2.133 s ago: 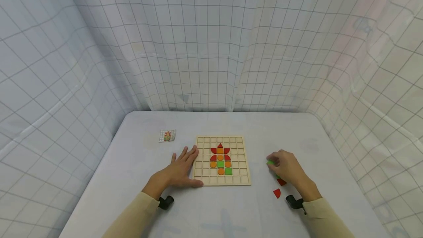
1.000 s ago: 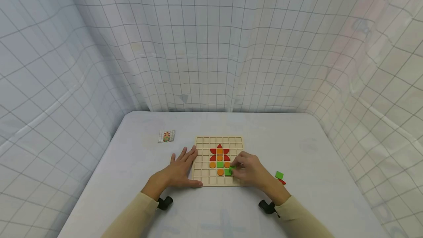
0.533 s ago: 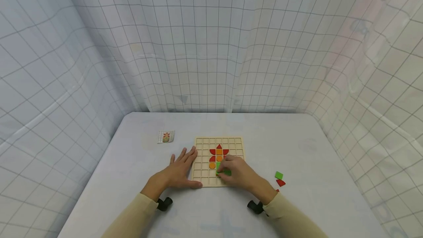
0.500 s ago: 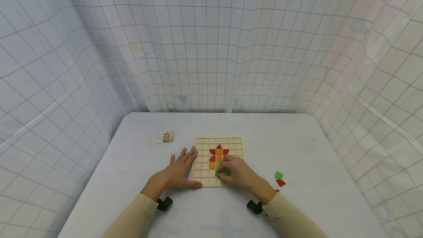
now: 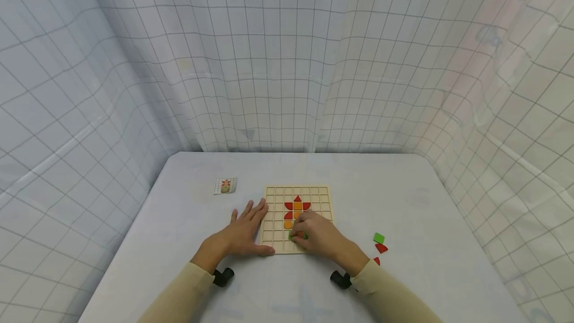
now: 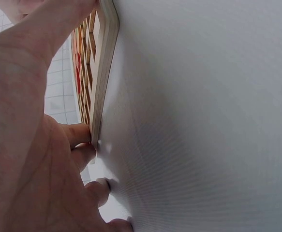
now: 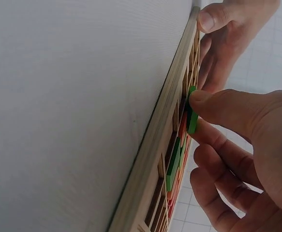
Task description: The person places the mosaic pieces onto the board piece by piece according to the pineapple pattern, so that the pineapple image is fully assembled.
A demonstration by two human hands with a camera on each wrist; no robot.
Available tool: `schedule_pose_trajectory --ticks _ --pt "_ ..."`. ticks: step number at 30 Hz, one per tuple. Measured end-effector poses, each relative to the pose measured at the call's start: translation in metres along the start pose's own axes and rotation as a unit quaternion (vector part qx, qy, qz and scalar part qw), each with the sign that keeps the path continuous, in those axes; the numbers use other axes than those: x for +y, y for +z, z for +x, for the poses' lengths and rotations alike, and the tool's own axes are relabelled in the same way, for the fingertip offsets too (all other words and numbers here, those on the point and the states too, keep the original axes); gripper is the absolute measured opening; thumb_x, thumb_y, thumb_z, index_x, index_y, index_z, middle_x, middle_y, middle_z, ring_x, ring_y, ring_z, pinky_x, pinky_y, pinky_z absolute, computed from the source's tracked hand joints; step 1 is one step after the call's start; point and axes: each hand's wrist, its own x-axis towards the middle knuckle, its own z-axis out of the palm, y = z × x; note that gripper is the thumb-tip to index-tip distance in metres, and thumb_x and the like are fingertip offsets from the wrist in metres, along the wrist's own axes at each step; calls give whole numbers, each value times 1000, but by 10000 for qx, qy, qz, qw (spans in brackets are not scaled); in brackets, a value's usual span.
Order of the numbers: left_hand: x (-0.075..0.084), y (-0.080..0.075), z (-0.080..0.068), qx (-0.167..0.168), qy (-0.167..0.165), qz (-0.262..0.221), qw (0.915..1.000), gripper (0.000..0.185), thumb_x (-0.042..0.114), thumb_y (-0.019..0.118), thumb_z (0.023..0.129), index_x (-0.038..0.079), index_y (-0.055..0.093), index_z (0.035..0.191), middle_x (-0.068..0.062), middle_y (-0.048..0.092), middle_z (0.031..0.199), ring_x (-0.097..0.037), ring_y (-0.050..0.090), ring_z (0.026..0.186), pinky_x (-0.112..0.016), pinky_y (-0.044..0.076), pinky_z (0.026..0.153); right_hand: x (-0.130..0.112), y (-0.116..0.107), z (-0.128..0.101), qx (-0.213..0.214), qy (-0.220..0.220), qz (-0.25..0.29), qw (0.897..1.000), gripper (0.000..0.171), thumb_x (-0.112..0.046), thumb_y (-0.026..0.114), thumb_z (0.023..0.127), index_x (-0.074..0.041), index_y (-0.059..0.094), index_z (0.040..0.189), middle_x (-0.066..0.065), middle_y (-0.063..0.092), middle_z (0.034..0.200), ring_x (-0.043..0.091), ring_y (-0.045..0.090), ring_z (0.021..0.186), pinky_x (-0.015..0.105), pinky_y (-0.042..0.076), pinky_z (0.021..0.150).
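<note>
My right hand point(image 5: 316, 233) pinches a green square tile point(image 7: 193, 110) between thumb and fingers, right at a cell of the wooden grid board point(image 5: 320, 193). Fingers spread, my left hand point(image 5: 244, 228) rests along the board's left side, with thumb and index fingertips at its edge. Red, orange and green tiles fill part of the grid: a red triangle point(image 5: 298, 198) on top, an orange square point(image 5: 298, 206) under it, and an orange circle point(image 5: 288, 225) lower left. Another green square point(image 7: 173, 164) sits in the board in the right wrist view. My right hand hides several tiles in the head view.
On the table's right side lie a loose green square point(image 5: 378, 238) and two red quarter-circle tiles, one red tile point(image 5: 381, 248) just below it and another red piece point(image 5: 376, 261) nearer me. A small pattern card point(image 5: 225, 186) lies left of the board. Gridded white curtains point(image 5: 278, 64) surround the table.
My right hand has carried a green square from the loose tiles on the right to the board, then slightly left across its lower rows. My left hand stays at the board's left edge.
</note>
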Motion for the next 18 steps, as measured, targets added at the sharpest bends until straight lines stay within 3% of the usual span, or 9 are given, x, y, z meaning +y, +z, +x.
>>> schedule_pose_trajectory --ticks 18 --pt "0 2 0 -17 -129 31 9999 135 69 92 91 7 20 187 -13 11 199 -49 7 185 -88 5 140 -3 9 7 104 -35 97 9999 6 -21 98 98 -16 95 101 -3 80 104 13 67 99 26 62 87"
